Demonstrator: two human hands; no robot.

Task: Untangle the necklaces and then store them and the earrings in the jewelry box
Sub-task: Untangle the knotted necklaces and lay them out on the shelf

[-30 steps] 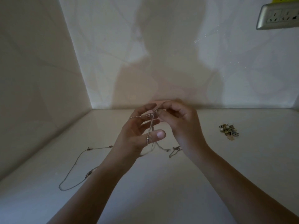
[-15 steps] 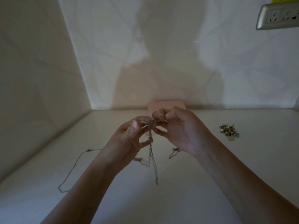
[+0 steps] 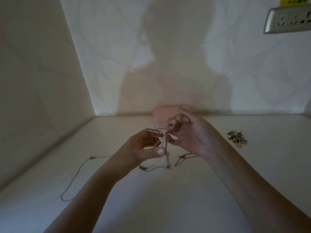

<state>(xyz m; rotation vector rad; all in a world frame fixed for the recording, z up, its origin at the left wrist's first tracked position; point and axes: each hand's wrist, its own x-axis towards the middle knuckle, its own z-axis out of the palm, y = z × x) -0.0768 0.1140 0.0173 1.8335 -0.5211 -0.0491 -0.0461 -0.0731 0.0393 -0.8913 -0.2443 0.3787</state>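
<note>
Both hands hold a tangle of thin beaded necklaces [image 3: 165, 148] above the white counter. My left hand [image 3: 143, 148] has a beaded strand draped over its fingers and its thumb presses a chain. My right hand [image 3: 190, 133] pinches the upper end of the tangle between curled fingers. Loops hang from the hands down to the counter. A separate thin chain [image 3: 75, 179] lies on the counter at the left, partly behind my left forearm. A closed pink jewelry box [image 3: 161, 117] stands by the back wall, partly hidden by my right hand. A small heap of earrings [image 3: 237, 138] lies at the right.
The white counter [image 3: 168, 199] meets tiled walls at the back and the left. A wall socket plate [image 3: 287, 20] is mounted high at the right. Another short piece of chain [image 3: 181, 159] shows below my right wrist.
My right hand rose and pulled the tangle's top up and right. My left hand opened out and a beaded strand now stretches across its fingers. The hanging loops shortened.
</note>
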